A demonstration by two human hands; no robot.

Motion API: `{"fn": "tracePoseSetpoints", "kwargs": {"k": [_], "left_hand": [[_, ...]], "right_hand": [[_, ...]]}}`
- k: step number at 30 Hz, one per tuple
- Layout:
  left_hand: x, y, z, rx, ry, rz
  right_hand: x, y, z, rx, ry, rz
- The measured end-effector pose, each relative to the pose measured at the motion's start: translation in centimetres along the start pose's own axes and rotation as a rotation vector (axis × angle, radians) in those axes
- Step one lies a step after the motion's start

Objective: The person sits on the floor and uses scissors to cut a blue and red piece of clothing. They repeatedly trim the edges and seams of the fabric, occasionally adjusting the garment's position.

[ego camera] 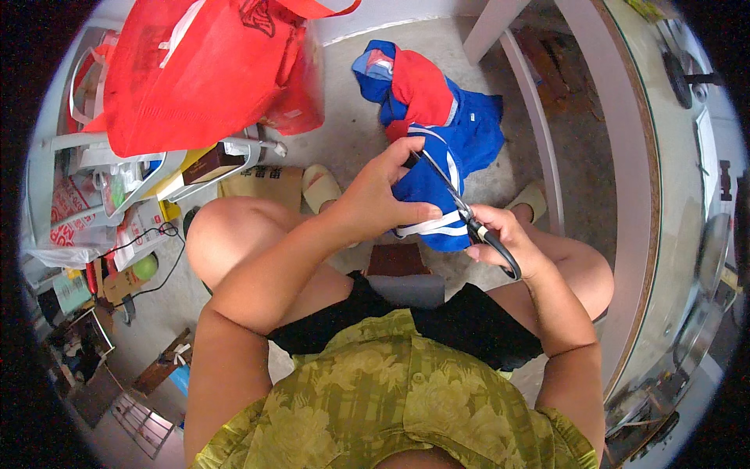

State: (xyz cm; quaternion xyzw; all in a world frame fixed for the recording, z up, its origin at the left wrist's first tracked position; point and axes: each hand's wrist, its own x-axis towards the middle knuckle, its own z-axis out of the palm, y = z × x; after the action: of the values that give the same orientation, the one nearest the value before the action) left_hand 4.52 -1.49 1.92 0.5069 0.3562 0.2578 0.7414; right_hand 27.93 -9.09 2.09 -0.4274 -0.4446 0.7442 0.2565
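A blue and red garment with white stripes [477, 120] trails from my hands down to the concrete floor. My left hand [389, 187] grips its near end, the thumb pressing on the blue cloth by a white stripe. In my right hand [507, 237] is a pair of scissors with black handles [495, 252]. Their long metal blades lie along the blue cloth, pointing up and left towards my left fingertips. Whether the cloth sits between the blades cannot be made out.
A large red bag [205, 76] rests on a cluttered shelf rack [82, 140] at the left. To the right stands a glass-topped table [662, 234] with pale legs. A flattened cardboard piece [263, 184] lies by my left slipper [320, 184]. A black cable [173, 267] hangs left of my knee.
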Motion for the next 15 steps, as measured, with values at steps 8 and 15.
{"fn": "tracePoseSetpoints", "kwargs": {"k": [8, 15], "left_hand": [[0.2, -0.8, -0.1, 0.048, 0.006, 0.073], [0.1, -1.2, 0.1, 0.001, 0.016, 0.103]], "right_hand": [[-0.1, 1.1, 0.2, -0.018, 0.050, -0.034], [0.5, 1.2, 0.3, -0.008, -0.009, -0.017]]}}
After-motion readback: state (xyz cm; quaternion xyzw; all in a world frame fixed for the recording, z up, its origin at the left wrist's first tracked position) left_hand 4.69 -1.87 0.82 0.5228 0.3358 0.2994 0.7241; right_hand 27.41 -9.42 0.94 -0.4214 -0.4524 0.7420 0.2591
